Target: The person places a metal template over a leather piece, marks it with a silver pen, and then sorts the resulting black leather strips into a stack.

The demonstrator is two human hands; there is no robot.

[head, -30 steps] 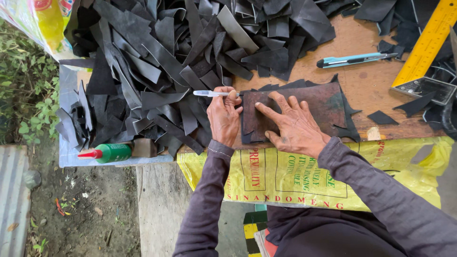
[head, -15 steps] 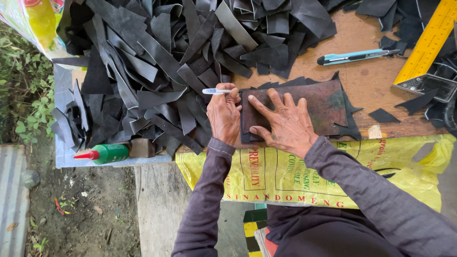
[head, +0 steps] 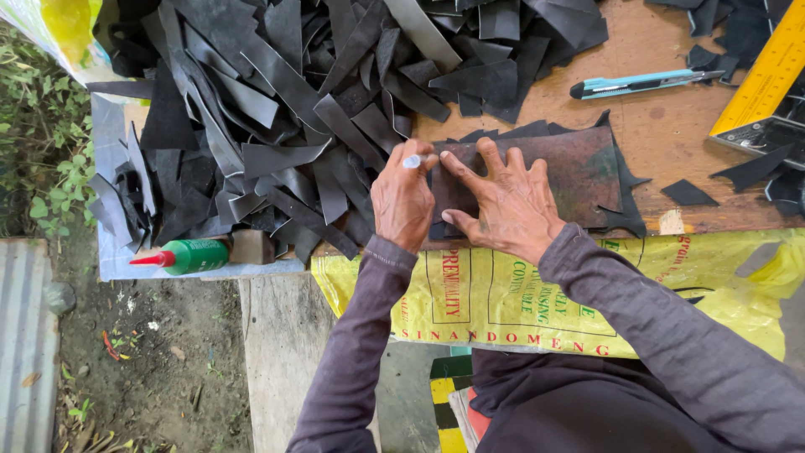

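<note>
My left hand (head: 402,201) grips a slim white pen (head: 412,161), held nearly upright with its tip at the left edge of a brown rectangular sheet (head: 587,168). My right hand (head: 503,205) lies flat on that sheet with fingers spread, pressing it down. The sheet rests on black leather pieces (head: 625,218) whose edges stick out around it, on the wooden table (head: 671,126).
A big heap of black leather strips (head: 293,101) covers the table's left and back. A blue utility knife (head: 641,82) and a yellow square ruler (head: 763,80) lie at the back right. A green glue bottle (head: 189,256) lies at the front left. A yellow sack (head: 545,302) hangs over the front edge.
The pen, which pointed sideways to the left in my left hand, now stands nearly upright at the sheet's edge. My right hand stays pressed on the sheet.
</note>
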